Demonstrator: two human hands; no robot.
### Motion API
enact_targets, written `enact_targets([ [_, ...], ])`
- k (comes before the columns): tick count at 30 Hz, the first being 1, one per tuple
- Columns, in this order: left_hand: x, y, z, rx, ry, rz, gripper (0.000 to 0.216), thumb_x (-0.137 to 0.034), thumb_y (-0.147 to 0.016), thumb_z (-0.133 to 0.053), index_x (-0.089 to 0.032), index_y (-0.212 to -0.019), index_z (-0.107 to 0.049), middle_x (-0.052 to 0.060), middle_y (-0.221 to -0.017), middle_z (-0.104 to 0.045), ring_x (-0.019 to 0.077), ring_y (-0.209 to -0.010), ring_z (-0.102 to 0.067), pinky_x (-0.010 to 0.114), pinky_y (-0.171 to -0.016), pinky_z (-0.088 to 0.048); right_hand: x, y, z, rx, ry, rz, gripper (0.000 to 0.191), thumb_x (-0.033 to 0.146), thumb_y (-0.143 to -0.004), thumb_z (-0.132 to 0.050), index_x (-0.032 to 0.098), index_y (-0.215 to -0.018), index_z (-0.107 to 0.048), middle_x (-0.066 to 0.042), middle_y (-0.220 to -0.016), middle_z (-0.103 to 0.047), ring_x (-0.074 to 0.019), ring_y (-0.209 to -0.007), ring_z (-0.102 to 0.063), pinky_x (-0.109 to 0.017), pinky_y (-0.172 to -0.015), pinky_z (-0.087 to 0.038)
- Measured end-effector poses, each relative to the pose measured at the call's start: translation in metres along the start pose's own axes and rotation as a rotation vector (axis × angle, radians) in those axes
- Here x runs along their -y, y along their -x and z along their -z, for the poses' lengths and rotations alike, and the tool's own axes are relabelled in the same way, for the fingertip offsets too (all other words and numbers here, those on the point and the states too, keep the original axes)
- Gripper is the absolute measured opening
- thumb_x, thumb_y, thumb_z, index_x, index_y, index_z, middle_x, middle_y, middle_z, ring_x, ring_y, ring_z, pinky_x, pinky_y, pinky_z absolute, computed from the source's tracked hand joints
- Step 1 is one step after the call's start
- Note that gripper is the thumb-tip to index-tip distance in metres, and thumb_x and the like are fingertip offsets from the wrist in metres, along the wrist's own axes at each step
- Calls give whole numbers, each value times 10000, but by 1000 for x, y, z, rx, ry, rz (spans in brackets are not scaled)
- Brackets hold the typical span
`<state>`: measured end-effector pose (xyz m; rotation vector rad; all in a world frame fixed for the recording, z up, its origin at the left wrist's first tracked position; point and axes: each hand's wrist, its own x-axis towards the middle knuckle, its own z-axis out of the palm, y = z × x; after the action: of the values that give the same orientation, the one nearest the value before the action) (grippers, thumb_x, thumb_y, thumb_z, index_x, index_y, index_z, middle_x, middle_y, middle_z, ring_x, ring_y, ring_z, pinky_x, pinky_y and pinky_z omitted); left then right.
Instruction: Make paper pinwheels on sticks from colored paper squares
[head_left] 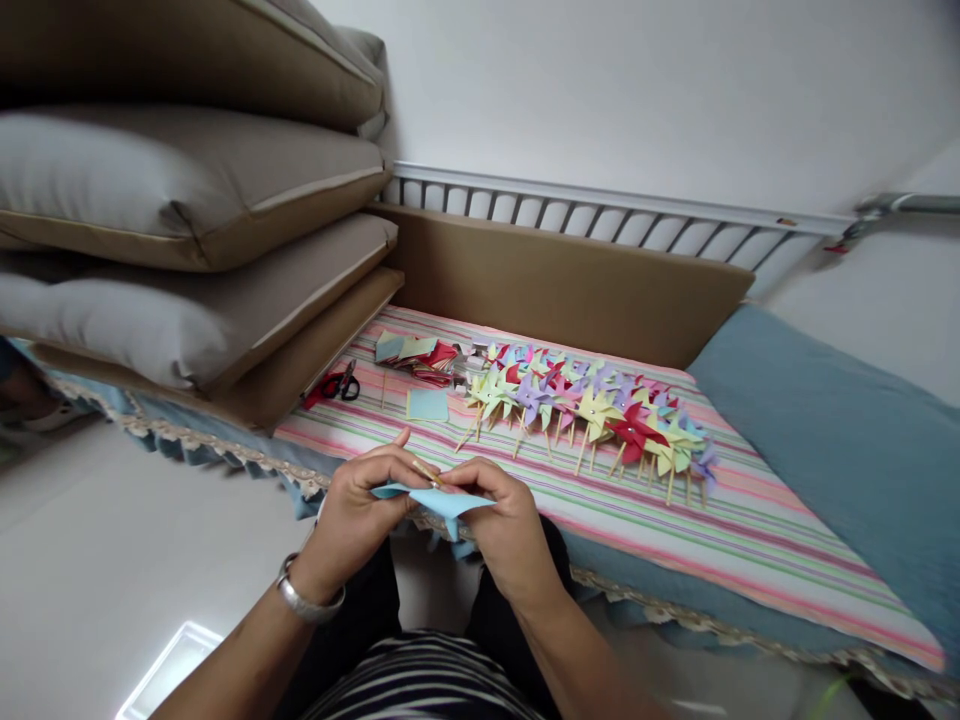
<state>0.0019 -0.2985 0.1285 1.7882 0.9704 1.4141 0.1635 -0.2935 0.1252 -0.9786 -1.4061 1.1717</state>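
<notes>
A light blue paper pinwheel [451, 502] is held up between my two hands, over the near edge of the striped cloth. My left hand [358, 520], with a metal band on its wrist, is closed on its left side. At the opposite side, my right hand [507, 522] pinches the paper near its middle. A short wooden stick [425, 471] shows between the fingertips at the centre; its rest is hidden. Beyond the hands lies a square of light blue paper [427, 405]. Many finished-looking pinwheels [596, 410] in several colours lie on sticks to the right.
Stacked paper pieces [416, 355] lie near a clear plastic package [469, 366]. Scissors with black and red handles [341, 385] rest at the left of the striped cloth [675, 540]. Large cushions [195, 190] are piled at the left, and a brown panel [555, 285] stands behind.
</notes>
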Motion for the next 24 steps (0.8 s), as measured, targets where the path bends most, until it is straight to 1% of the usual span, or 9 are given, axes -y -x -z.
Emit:
enact_targets([
  [2, 0, 0, 0, -1, 3, -11, 20, -227, -732, -675, -212, -728, -688, 29, -797, -713, 170, -773, -652, 482, -1079, -269, 1, 1, 1, -11, 50, 46, 41, 194, -705, -640, 197, -695, -680, -10, -723, -624, -130, -661, -577, -244, -619, -477],
  [7, -1, 0, 0, 1, 0, -36, 21, -203, -734, -672, -215, -734, -689, 26, -793, -715, 164, -772, -655, 494, -1078, -268, 5, 2, 2, -21, 117, 127, 136, 110, -686, -591, 207, -690, -688, -8, -727, -636, -140, -690, -586, -249, -651, -468],
  [10, -2, 0, 1, -11, -8, -34, 14, -212, -731, -674, -212, -731, -688, 28, -789, -714, 165, -764, -656, 501, -1080, -265, 5, 2, 3, -11, 103, 134, 132, 117, -685, -596, 208, -703, -690, -11, -739, -642, -144, -695, -589, -249, -648, -466],
  [13, -3, -1, 1, -28, -13, -25, 25, -227, -729, -676, -208, -715, -686, 35, -792, -714, 172, -767, -656, 497, -1079, -271, 5, 1, 4, 7, 103, 161, 110, 159, -710, -602, 210, -733, -696, -24, -752, -646, -156, -711, -594, -258, -649, -466],
  [17, -4, 0, 2, -11, -28, -30, 43, -220, -744, -655, -216, -712, -683, 28, -805, -716, 174, -782, -656, 486, -1078, -281, 8, 3, 2, -14, 95, 176, 124, 161, -717, -599, 218, -738, -707, -26, -743, -645, -160, -717, -599, -263, -652, -458],
  [20, 0, 1, 3, 4, -60, -40, 47, -229, -746, -647, -224, -717, -683, 16, -798, -716, 178, -775, -660, 484, -1074, -296, 9, 3, 0, -37, 82, 182, 144, 133, -700, -607, 225, -722, -716, -16, -718, -645, -154, -709, -600, -264, -673, -460],
  [24, 10, 2, 7, 6, -85, -50, 29, -241, -729, -653, -234, -720, -680, 2, -804, -717, 181, -777, -665, 458, -1068, -324, 6, 1, -2, -61, 84, 207, 127, 141, -706, -635, 224, -728, -729, -15, -710, -654, -146, -701, -601, -247, -671, -456],
])
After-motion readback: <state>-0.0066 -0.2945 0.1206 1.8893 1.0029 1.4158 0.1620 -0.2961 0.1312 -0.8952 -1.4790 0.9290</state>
